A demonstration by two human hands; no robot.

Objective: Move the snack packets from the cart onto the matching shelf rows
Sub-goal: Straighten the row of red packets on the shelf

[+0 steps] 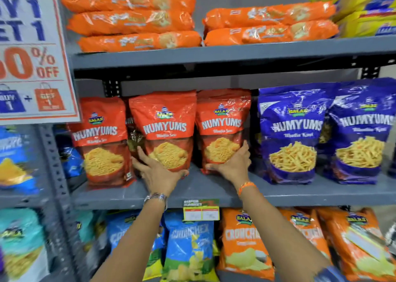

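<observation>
Three red Numyums packets stand upright on the middle grey shelf (205,189). My left hand (157,173) cups the bottom of the middle red packet (165,127), fingers spread along its left side and base. My right hand (232,164) grips the lower right corner of the right red packet (222,123), thumb under its base. The left red packet (100,140) stands untouched beside them. Two blue Numyums packets (293,132) stand further right on the same shelf. The cart is out of view.
Long orange packets (132,20) lie stacked on the top shelf. Blue and orange Crunchex bags (242,243) fill the row below, behind a price tag (201,210). A "Buy 1 Get 1" sign (32,52) hangs at the left over the upright.
</observation>
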